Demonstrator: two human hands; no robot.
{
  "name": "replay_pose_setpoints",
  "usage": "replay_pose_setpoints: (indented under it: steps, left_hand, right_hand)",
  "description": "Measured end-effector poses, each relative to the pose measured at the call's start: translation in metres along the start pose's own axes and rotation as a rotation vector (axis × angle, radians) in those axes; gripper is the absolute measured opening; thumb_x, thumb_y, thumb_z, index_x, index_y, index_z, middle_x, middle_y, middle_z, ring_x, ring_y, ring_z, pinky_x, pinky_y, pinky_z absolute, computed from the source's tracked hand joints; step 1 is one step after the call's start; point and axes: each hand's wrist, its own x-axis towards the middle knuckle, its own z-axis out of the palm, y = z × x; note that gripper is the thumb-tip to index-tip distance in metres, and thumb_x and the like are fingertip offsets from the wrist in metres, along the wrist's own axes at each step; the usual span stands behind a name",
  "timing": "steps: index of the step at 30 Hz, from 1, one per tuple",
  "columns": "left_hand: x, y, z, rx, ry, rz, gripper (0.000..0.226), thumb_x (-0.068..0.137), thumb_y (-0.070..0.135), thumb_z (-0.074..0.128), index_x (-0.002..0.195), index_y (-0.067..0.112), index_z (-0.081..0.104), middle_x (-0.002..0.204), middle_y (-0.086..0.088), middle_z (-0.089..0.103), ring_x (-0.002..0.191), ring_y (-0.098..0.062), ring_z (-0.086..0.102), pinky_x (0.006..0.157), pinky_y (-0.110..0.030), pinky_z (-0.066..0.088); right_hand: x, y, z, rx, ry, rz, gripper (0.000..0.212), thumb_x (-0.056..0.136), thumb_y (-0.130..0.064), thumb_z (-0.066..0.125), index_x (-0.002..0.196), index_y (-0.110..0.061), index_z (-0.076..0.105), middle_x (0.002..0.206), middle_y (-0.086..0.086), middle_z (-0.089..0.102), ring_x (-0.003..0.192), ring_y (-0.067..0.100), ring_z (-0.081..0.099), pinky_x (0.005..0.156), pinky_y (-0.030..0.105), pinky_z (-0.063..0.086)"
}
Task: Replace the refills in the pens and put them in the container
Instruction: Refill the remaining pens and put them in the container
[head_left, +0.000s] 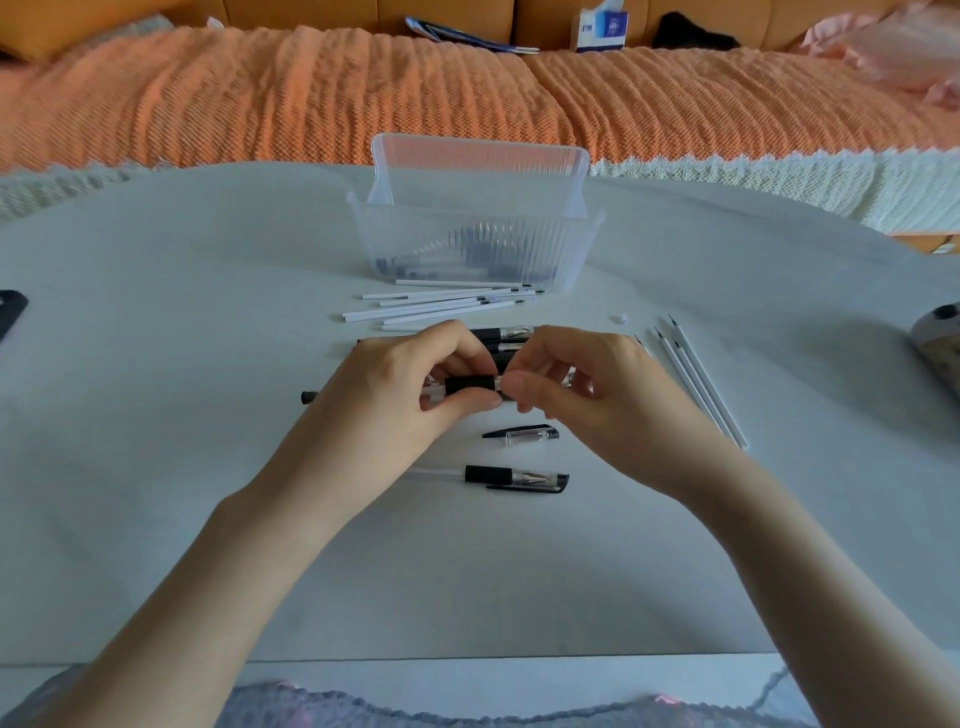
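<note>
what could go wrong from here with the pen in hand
The refill pile before the container and the refill row at the right look alike, so old and new may get mixed. The loose cap lies close by the left hand and right hand gripping the pen; a wrist might knock it away.

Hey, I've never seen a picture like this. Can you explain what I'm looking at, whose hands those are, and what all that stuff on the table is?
There is no machine here. It is one picture from a camera worn on a person's head, looking down at their own hands. The left hand and right hand both hold one pen, fingers curled round it, above a pale table. Nearer the person lie a loose cap and a capped pen. Behind the hands are more pens, a bundle of white refills and a clear ribbed container with dark pen-like shapes inside. A second group of refills lies to the right.
</note>
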Motion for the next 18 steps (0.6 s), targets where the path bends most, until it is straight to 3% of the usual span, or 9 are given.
replay_pose_setpoints:
  steps: [7, 12, 15, 18]
  left_hand:
    - [0.001, 0.001, 0.001, 0.007, 0.029, 0.012, 0.021, 0.074, 0.029, 0.072, 0.087, 0.014, 0.065, 0.083, 0.017, 0.068, 0.082, 0.006, 0.062, 0.075, -0.01, 0.046]
    - [0.0, -0.005, -0.002, 0.103, 0.05, -0.035, 0.018, 0.076, 0.032, 0.072, 0.092, 0.025, 0.065, 0.087, 0.017, 0.067, 0.082, -0.001, 0.063, 0.074, -0.034, 0.052]
    - [0.0, -0.008, -0.008, 0.106, 0.069, -0.073, 0.015, 0.076, 0.033, 0.072, 0.09, 0.028, 0.067, 0.084, 0.015, 0.068, 0.082, -0.002, 0.063, 0.076, -0.036, 0.052]
    - [0.0, -0.009, -0.011, 0.128, 0.083, -0.075, 0.014, 0.076, 0.035, 0.073, 0.088, 0.031, 0.069, 0.081, 0.018, 0.067, 0.08, 0.003, 0.06, 0.077, -0.028, 0.049]
  right_hand:
    - [0.001, 0.0, -0.001, 0.005, 0.02, 0.019, 0.015, 0.09, -0.027, 0.057, 0.077, -0.025, 0.063, 0.067, -0.007, 0.064, 0.06, 0.008, 0.055, 0.057, 0.016, 0.042]
    - [0.002, 0.004, -0.007, -0.054, 0.054, 0.029, 0.017, 0.088, -0.034, 0.055, 0.077, -0.026, 0.064, 0.069, -0.009, 0.066, 0.064, 0.006, 0.056, 0.059, 0.015, 0.041]
    - [-0.001, 0.009, -0.017, -0.12, -0.06, 0.048, 0.007, 0.08, -0.037, 0.066, 0.081, -0.03, 0.066, 0.077, -0.011, 0.065, 0.068, 0.005, 0.053, 0.061, 0.01, 0.038]
    - [-0.003, 0.014, -0.021, -0.243, -0.18, 0.041, 0.012, 0.075, -0.037, 0.072, 0.085, -0.034, 0.065, 0.082, -0.016, 0.061, 0.072, 0.007, 0.053, 0.064, 0.015, 0.04]
